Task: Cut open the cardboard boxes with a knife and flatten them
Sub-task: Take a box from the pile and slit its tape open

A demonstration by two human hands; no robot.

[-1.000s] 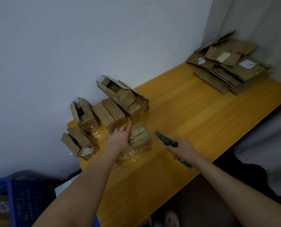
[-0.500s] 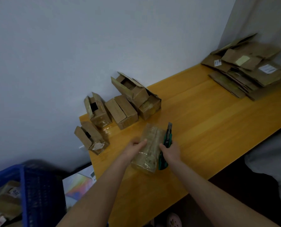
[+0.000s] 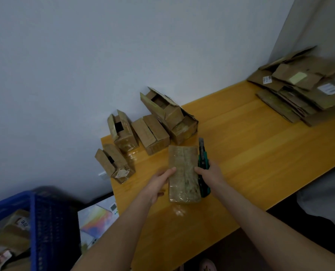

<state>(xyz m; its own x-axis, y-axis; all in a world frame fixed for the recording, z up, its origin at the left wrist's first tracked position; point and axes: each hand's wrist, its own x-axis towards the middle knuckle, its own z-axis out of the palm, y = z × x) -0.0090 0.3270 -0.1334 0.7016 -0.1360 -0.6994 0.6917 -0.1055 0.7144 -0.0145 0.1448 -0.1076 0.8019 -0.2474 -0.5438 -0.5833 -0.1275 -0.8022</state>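
Firmly, the left hand [image 3: 159, 184] grips the taped box [image 3: 183, 173] by its left side; the right hand [image 3: 211, 174] pinches its right side while clasping a green knife [image 3: 203, 161] — blade pointing away. The box is on the table [image 3: 250, 143], near the front edge — opened boxes [image 3: 155, 133] stand behind.

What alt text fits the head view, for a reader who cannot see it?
The left hand and the right hand hold a taped cardboard box between them at a wooden table; the right also grips a green utility knife. Opened boxes stand by the wall; flattened cardboard lies stacked far right.
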